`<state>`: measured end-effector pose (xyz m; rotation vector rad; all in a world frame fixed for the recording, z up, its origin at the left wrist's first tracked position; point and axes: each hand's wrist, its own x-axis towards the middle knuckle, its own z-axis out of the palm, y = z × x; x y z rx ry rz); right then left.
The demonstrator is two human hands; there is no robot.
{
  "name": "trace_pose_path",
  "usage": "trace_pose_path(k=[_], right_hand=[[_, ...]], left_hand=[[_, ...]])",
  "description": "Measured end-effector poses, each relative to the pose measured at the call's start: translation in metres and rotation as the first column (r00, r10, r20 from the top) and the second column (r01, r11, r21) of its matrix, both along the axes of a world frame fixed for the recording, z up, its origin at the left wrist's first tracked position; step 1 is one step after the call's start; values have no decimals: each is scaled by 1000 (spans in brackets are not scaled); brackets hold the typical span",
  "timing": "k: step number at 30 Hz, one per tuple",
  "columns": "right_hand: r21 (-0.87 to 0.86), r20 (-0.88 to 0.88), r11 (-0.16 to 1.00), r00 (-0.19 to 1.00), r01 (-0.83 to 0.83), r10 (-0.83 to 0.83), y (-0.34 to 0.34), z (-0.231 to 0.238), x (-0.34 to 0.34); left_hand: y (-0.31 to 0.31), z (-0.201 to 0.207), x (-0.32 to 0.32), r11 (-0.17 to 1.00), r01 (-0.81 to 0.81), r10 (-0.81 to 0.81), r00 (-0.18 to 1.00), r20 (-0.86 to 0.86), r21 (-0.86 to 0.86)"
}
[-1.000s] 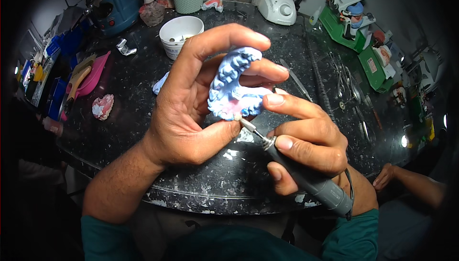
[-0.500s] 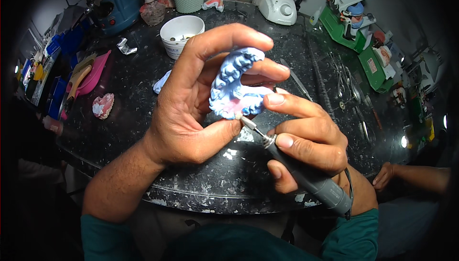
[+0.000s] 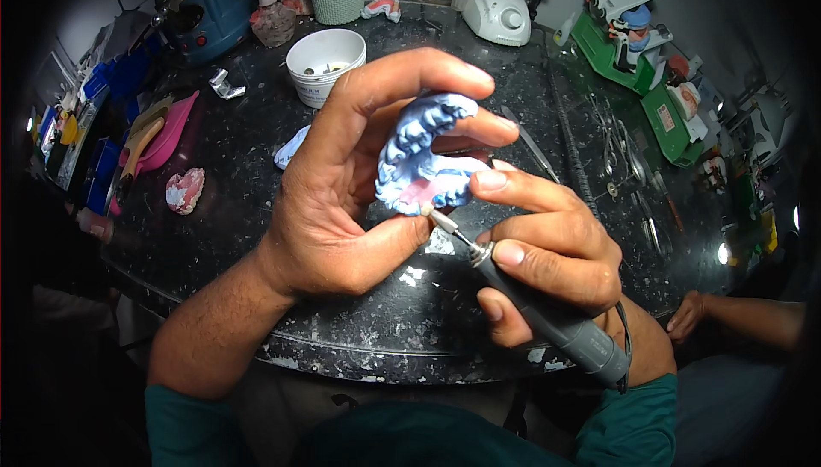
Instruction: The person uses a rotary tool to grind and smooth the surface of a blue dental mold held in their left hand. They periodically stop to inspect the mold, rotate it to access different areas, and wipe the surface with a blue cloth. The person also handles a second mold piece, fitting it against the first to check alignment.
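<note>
My left hand grips a blue dental cast shaped like an arch of teeth, with thumb below and fingers round its far side. A pink patch and a small pale tooth show at the cast's lower part. My right hand is closed round a dark grey rotary handpiece, held like a pen. Its pale, tapered bit meets the cast beside that tooth, close to my left thumb tip. The right index fingertip rests against the cast's right end.
Behind my hands stand a white tub and a white control box with a knob. Metal hand tools and green trays lie on the right. A pink dustpan is at left. Another person's hand is at the right edge.
The cast and my left fingers have tipped and lowered very slightly at the top. My right hand and the handpiece hold nearly the same place, with the bit still at the tooth.
</note>
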<state>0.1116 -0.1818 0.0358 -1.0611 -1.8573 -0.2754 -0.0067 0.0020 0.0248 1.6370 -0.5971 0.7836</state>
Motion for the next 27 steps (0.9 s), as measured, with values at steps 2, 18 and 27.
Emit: trace_pose_path(k=[2,18,27], right_hand=[[-8,4,1000,1000,1,-1,0,1,0],[-14,-28,1000,1000,13,-14,-2,4,2],[-534,-735,824,376,190,-564,7,6,51]], left_hand=[[0,0,0,1000,-9,9,1000,5,11],[-2,1,1,1000,-25,25,1000,12,-12],[10,1,-3,915,-111,25,975,-219,-389]])
